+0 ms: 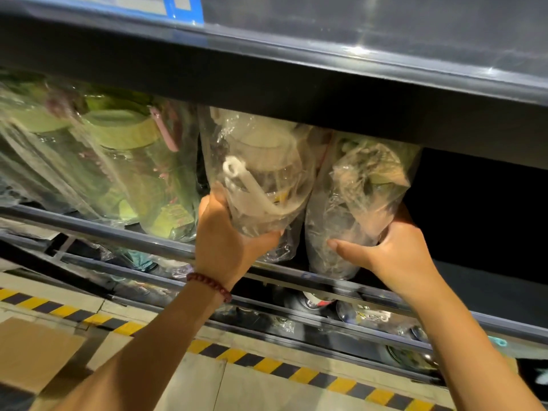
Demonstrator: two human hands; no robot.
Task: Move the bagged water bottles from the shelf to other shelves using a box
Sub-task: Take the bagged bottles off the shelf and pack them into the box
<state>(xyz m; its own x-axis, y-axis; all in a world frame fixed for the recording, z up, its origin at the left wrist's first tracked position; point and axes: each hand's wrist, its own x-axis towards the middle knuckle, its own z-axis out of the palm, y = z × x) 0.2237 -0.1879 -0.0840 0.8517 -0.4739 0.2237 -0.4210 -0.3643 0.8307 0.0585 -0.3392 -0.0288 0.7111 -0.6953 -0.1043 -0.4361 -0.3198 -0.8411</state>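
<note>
While both hands reach up to the dark metal shelf point(296, 84), I see each one gripping a bagged bottle.

From the left, green-lidded bottles in clear plastic bags point(118, 161) stand on the shelf; next my left hand point(228, 235), a red bead bracelet point(210, 284) at its wrist, has its fingers wrapped round the clear-bagged bottle with a white lid and strap point(261, 173); beside it my right hand point(394, 250) clasps the crumpled clear-bagged bottle point(361, 197). Below, a brown cardboard box point(32, 351) sits on the floor by yellow-black hazard tape point(267, 366).

Beaded bracelet point(209, 284); yellow-black floor tape point(299, 370)
</note>
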